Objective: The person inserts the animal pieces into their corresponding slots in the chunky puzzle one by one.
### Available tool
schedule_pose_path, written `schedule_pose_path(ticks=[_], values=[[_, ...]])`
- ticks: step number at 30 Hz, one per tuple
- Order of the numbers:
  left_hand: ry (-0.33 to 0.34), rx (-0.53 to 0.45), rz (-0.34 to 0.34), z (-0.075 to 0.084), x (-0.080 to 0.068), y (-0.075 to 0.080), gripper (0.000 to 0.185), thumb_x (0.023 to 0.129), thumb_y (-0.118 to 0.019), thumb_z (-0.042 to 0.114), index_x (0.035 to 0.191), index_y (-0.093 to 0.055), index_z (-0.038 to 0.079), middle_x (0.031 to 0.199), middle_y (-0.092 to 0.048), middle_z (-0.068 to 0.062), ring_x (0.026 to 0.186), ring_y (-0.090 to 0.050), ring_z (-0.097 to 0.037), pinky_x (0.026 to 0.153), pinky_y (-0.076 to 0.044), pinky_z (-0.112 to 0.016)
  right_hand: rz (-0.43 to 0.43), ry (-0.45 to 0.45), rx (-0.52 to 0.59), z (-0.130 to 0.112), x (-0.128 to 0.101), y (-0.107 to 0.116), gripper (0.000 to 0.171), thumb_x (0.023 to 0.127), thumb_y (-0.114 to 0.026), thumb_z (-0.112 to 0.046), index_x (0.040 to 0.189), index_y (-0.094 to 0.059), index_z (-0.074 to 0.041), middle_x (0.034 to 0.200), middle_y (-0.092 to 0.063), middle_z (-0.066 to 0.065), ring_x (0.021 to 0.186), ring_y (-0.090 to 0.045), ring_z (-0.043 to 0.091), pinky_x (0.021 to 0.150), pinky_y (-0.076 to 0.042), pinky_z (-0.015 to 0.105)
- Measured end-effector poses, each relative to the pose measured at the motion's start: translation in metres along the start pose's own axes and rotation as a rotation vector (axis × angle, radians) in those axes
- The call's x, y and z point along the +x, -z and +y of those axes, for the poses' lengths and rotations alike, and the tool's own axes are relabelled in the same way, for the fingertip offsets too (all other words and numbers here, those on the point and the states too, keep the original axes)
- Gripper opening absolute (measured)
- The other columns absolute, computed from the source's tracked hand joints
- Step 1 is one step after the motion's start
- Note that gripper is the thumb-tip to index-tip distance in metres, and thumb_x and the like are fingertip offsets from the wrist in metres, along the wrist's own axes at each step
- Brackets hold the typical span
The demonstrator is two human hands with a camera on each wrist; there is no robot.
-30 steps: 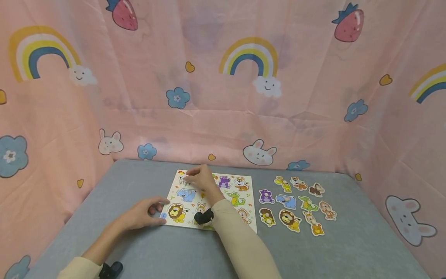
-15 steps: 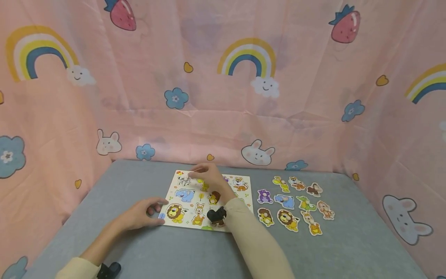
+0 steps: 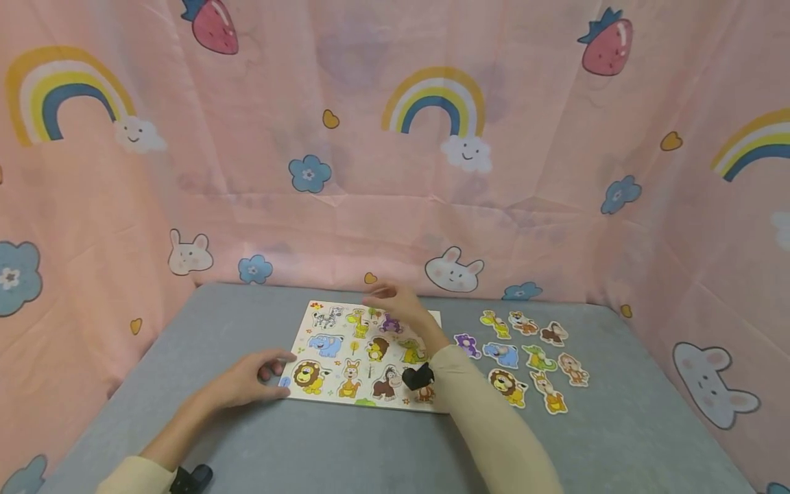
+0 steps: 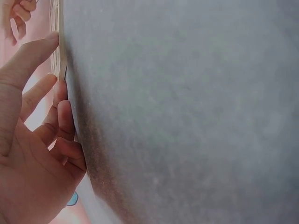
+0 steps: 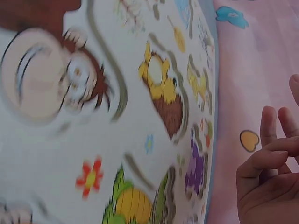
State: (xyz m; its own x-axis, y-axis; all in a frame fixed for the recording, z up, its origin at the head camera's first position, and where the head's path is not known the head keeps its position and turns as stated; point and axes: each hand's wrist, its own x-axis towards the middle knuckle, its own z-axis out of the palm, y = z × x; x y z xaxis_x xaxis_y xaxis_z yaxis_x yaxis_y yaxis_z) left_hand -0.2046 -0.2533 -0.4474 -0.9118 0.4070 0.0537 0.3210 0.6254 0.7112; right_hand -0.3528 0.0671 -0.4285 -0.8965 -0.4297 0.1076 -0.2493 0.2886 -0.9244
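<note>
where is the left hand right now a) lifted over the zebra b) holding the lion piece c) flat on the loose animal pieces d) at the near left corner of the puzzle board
d: the left hand rests on the grey table with its fingertips at the near left corner of the puzzle board, far from the loose animal pieces.

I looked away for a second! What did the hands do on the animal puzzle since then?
The right hand lifted off the zebra at the puzzle board's far left corner and swung right, to above the board's far edge near the purple animal; it holds nothing. The left hand stayed at the board's near left corner, and the loose animal pieces stayed on the grey table.
</note>
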Motion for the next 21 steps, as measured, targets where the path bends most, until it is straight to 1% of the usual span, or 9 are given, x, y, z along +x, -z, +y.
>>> schedule_pose_path(ticks=[3,5,7,9,11,13,16,18,21], values=[[-0.006,0.002,0.002,-0.001,0.0,0.0,0.056,0.082,-0.086,0.021,0.129,-0.063,0.0,0.093,-0.054,0.001,0.081,-0.049,-0.017,0.072,-0.039,-0.031,-0.002,0.01,-0.004,0.0,-0.004,0.01,0.042,0.094,-0.076,-0.024,0.128,-0.065,-0.002,0.117,-0.068,0.01,0.109,-0.061,0.027,0.087,-0.05,0.048],[-0.016,0.008,0.004,-0.001,0.0,0.0,0.056,0.082,-0.086,0.021,0.128,-0.063,0.0,0.093,-0.054,0.002,0.081,-0.048,-0.016,0.072,-0.039,-0.031,0.001,0.022,0.004,0.002,-0.006,0.017,0.041,0.094,-0.076,-0.023,0.127,-0.065,0.0,0.116,-0.069,0.01,0.103,-0.062,0.027,0.078,-0.052,0.044],[-0.025,0.016,0.007,-0.002,0.0,0.0,0.055,0.082,-0.086,0.021,0.128,-0.063,0.0,0.093,-0.054,0.002,0.08,-0.048,-0.015,0.072,-0.039,-0.031,0.007,0.04,0.013,0.004,-0.009,0.025,0.041,0.095,-0.076,-0.021,0.127,-0.065,0.002,0.115,-0.07,0.011,0.099,-0.063,0.026,0.071,-0.05,0.038],[-0.029,0.026,0.009,-0.003,0.001,0.0,0.055,0.082,-0.086,0.021,0.128,-0.063,0.001,0.093,-0.054,0.002,0.079,-0.048,-0.014,0.072,-0.039,-0.031,0.018,0.056,0.016,0.007,-0.013,0.033,0.041,0.095,-0.075,-0.019,0.127,-0.064,0.004,0.114,-0.07,0.011,0.098,-0.063,0.025,0.07,-0.048,0.032],[-0.027,0.03,0.009,-0.003,0.001,0.0,0.055,0.082,-0.086,0.022,0.128,-0.063,0.001,0.092,-0.054,0.002,0.08,-0.048,-0.014,0.072,-0.039,-0.031,0.029,0.063,0.031,0.01,-0.017,0.042,0.04,0.095,-0.075,-0.017,0.126,-0.064,0.006,0.113,-0.071,0.011,0.096,-0.064,0.029,0.067,-0.047,0.03],[-0.024,0.032,0.008,-0.004,0.001,0.0,0.055,0.082,-0.086,0.022,0.128,-0.063,0.001,0.092,-0.054,0.002,0.08,-0.048,-0.014,0.072,-0.039,-0.031,0.039,0.06,0.032,0.013,-0.022,0.05,0.039,0.095,-0.075,-0.016,0.126,-0.065,0.006,0.113,-0.071,0.012,0.099,-0.064,0.031,0.071,-0.048,0.033],[-0.031,0.019,0.005,-0.004,0.001,0.001,0.055,0.082,-0.086,0.021,0.128,-0.063,0.001,0.092,-0.054,0.001,0.079,-0.048,-0.015,0.072,-0.039,-0.031,0.069,0.015,0.013,0.017,-0.03,0.065,0.039,0.093,-0.077,-0.02,0.125,-0.067,0.001,0.114,-0.071,0.01,0.104,-0.062,0.031,0.079,-0.049,0.044],[-0.039,0.007,0.006,-0.003,0.001,0.0,0.055,0.082,-0.086,0.02,0.128,-0.063,0.0,0.092,-0.054,0.0,0.079,-0.048,-0.015,0.072,-0.039,-0.031,0.084,0.003,-0.013,0.02,-0.037,0.075,0.041,0.092,-0.078,-0.022,0.125,-0.068,0.0,0.116,-0.07,0.01,0.114,-0.061,0.029,0.091,-0.046,0.051],[-0.043,-0.011,0.004,-0.002,0.001,0.0,0.055,0.082,-0.087,0.02,0.127,-0.063,0.0,0.093,-0.054,0.0,0.079,-0.048,-0.015,0.072,-0.04,-0.031,0.097,-0.024,-0.031,0.024,-0.045,0.091,0.043,0.092,-0.078,-0.023,0.127,-0.067,0.0,0.119,-0.069,0.011,0.118,-0.059,0.03,0.096,-0.043,0.05]])
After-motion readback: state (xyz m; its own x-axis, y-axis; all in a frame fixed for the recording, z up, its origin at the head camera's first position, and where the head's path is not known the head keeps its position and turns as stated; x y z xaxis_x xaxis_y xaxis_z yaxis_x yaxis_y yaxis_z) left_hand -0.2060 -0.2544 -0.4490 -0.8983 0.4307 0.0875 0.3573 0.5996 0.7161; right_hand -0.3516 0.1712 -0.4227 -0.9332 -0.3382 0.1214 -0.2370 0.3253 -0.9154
